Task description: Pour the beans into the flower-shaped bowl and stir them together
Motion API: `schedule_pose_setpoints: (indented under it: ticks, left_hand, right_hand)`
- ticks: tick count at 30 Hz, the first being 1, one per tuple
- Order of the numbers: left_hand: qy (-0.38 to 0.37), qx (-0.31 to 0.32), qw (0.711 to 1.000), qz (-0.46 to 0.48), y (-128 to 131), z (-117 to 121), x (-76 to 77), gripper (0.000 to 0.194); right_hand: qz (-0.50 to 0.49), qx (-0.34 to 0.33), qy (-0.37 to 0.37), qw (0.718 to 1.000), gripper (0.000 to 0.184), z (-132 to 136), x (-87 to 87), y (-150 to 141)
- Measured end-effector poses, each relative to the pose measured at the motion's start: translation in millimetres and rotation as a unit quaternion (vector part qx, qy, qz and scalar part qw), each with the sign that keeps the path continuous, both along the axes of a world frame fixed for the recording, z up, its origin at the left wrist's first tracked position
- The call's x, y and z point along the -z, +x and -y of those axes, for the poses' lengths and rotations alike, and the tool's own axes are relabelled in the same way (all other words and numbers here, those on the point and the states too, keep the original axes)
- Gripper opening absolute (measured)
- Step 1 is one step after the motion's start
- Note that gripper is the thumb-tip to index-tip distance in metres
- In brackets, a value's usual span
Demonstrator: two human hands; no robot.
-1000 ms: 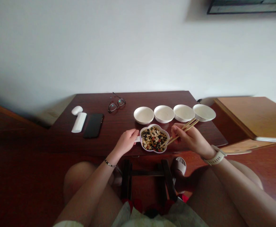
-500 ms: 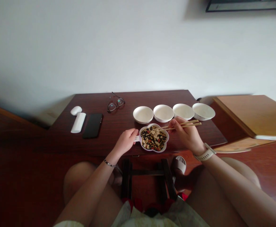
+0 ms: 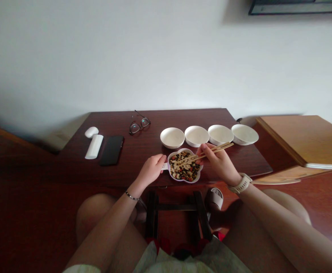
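A flower-shaped bowl (image 3: 170, 175) with a short handle stands at the table's front edge, full of mixed grains, seeds and red bits (image 3: 184, 167). Its handle is pinched by my left hand (image 3: 152, 169). My right hand (image 3: 218, 163) is closed round a pair of wooden chopsticks (image 3: 217, 148), whose tips reach into the mix near the middle of the bowl. Just behind stand several white bowls in a row: a leftmost bowl (image 3: 172, 138), a second bowl (image 3: 196, 136), a third bowl (image 3: 220, 134) and a rightmost bowl (image 3: 245, 134). No contents show in them.
On the left of the dark wooden table (image 3: 109, 121) lie glasses (image 3: 140, 126), a black phone (image 3: 111, 150), a white oblong case (image 3: 94, 146) and a small white rounded object (image 3: 91, 132). A lighter wooden cabinet (image 3: 308, 136) stands at the right. The wall rises directly behind.
My right hand has moved left and slightly down, carrying the chopstick tips further across the mix. My left hand stays on the handle, and the bowls have not moved.
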State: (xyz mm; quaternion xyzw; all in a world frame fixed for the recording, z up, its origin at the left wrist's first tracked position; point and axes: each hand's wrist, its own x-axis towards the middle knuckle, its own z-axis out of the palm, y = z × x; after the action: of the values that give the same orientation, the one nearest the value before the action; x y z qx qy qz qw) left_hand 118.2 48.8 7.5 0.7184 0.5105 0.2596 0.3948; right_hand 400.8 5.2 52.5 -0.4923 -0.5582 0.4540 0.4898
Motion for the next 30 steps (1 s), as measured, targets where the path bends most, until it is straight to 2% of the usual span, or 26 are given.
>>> schedule_pose_setpoints:
  ticks: [4, 7, 10, 15, 18, 20, 24, 30]
  left_hand:
    - [-0.001, -0.002, 1.0, -0.001, 0, -1, 0.8, 0.046]
    - [0.0, -0.002, 1.0, -0.001, 0, -1, 1.8, 0.045]
    - [0.0, 0.0, 1.0, 0.0, -1, -1, 2.3, 0.045]
    - [-0.004, 0.001, 1.0, 0.001, -2, 0, 2.0, 0.046]
    - [0.002, 0.001, 1.0, -0.003, -2, 0, 1.5, 0.046]
    - [0.006, 0.004, 1.0, -0.004, -2, 0, 1.2, 0.046]
    - [0.003, 0.004, 1.0, -0.01, -2, 0, 0.8, 0.046]
    - [0.0, -0.002, 1.0, -0.012, -1, -1, 0.2, 0.046]
  right_hand:
    - [0.013, -0.051, -0.029, 0.998, 0.046, 5, 3.6, -4]
    - [0.039, -0.055, -0.027, 0.997, 0.046, 6, 2.6, 0]
    - [0.081, -0.025, 0.007, 0.996, 0.048, 6, -7.2, 9]
    - [0.119, 0.066, 0.048, 0.989, 0.053, 6, -23.9, 28]
    - [0.162, 0.091, 0.042, 0.982, 0.055, 4, -20.3, 38]
    - [0.172, 0.083, 0.03, 0.981, 0.056, 1, -13.4, 42]
    - [0.108, 0.051, -0.022, 0.993, 0.055, -3, -2.6, 40]
    - [0.015, 0.012, -0.05, 0.999, 0.053, 0, -4.4, 18]
